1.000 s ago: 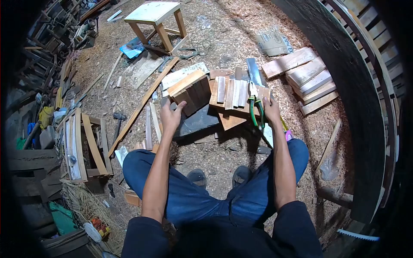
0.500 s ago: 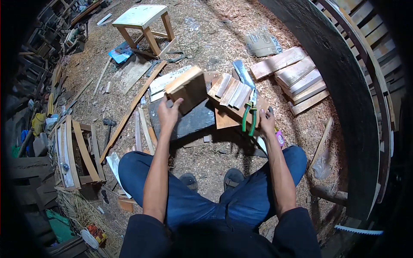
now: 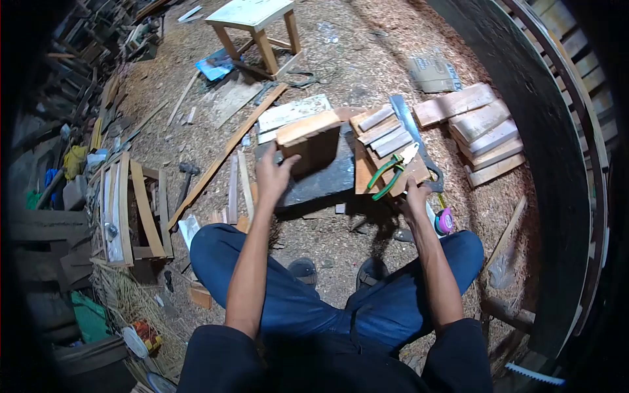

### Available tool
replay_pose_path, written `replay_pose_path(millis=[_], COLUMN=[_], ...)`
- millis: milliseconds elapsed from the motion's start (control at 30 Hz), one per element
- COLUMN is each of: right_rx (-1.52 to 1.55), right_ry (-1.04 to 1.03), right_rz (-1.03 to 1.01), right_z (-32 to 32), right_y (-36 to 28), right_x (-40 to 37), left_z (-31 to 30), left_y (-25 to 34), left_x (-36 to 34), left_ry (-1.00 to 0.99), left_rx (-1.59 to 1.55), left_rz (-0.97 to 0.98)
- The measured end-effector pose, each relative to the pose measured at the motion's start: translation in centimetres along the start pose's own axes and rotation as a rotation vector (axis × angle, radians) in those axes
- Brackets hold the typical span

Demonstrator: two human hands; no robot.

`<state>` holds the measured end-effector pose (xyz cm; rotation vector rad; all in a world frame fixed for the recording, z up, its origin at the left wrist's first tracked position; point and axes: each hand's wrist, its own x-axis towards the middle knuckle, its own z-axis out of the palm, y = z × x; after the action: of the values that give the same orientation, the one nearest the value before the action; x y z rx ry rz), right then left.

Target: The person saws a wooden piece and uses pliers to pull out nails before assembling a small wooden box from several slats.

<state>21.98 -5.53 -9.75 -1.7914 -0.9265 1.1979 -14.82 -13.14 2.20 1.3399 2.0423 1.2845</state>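
Note:
My left hand (image 3: 274,178) is closed on the near left edge of a thick wooden block (image 3: 309,145), which stands on edge over a dark, low bench (image 3: 321,181). With the fingers of my right hand (image 3: 417,200) I grip the near right corner of a wooden board (image 3: 411,175); the fingers beneath it are hidden. Several short wooden strips (image 3: 386,136) lie on that board's far part. Green-handled pliers (image 3: 395,171) rest on it, close to my right hand. A handsaw (image 3: 407,121) lies behind the board.
Stacked planks (image 3: 488,134) lie at the right, and a pink tape measure (image 3: 445,221) sits by my right knee. On the left are a hammer (image 3: 188,171), a long wooden strip (image 3: 229,147) and a slatted wooden frame (image 3: 134,209). A small table (image 3: 252,16) stands farther back.
The view has shifted, so the scene sits farther right. The wooden block looks more upright. The board in my right hand has changed its tilt, and the pliers on it have turned.

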Motion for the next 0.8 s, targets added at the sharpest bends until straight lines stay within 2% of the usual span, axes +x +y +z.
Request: replay_pose_path(millis=[33, 100, 167, 200, 233, 300, 367, 433, 500, 567, 633, 667, 700, 767, 800], right_rx=[-0.005, -0.104, -0.240, -0.294, -0.294, -0.230, -0.191, -0.389, -0.488, -0.424, -0.384, -0.384, -0.392, -0.400, -0.396], right_ry=[0.003, -0.109, -0.091, 0.149, 0.140, 0.363, 0.379, 0.273, 0.082, -0.111, -0.217, -0.208, -0.270, -0.323, -0.331], right_rz=[-0.044, 0.016, 0.031, 0.031, 0.028, -0.420, -0.487, -0.833, -0.954, -0.982, -1.037, -1.034, -0.975, -0.912, -0.898], right_z=[0.0, -0.8, -1.2, 0.3, 1.1, 2.2, 3.6, 4.4, 5.5, 6.7, 8.2, 8.7, 9.1, 9.2, 9.2], right_y=[-0.9, -3.9, -7.1, -10.6, -10.8, -11.3, -12.0, -13.3, -14.8, -15.6, -15.2, -15.0, -14.8, -14.9, -15.1], right_x=[-0.6, -1.7, -2.3, -5.7, -6.3, -7.3, -8.1, -9.4, -10.9, -12.5, -13.1, -13.2, -13.2, -13.1, -13.0], left_z=[-0.1, -0.6, -1.2, -1.1, -1.1, -1.2, -1.3, -1.2, -1.7, -2.0, -2.2, -2.4, -2.6, -3.0, -3.3], left_y=[1.0, 1.4, 1.8, 0.9, 0.1, -0.5, -1.2, -2.6, -2.0, -1.4, -0.6, -0.2, 0.5, 2.2, 3.0], left_x=[-0.3, -0.4, -0.7, -0.8, -0.9, -1.1, -1.4, -1.4, -1.8, -1.9, -2.1, -2.1, -2.1, -2.3, -2.3], left_ry=[0.002, -0.073, -0.111, -0.116, -0.122, -0.150, -0.152, -0.167, -0.231, -0.303, -0.327, -0.362, -0.368, -0.291, -0.250], left_rx=[0.044, 0.133, 0.103, 0.057, 0.014, -0.029, -0.132, -0.173, -0.130, -0.088, -0.176, -0.215, -0.215, -0.311, -0.327], left_rz=[-0.010, -0.081, -0.141, -0.097, -0.052, -0.074, -0.015, 0.020, 0.032, 0.027, -0.041, -0.136, -0.130, -0.237, -0.144])
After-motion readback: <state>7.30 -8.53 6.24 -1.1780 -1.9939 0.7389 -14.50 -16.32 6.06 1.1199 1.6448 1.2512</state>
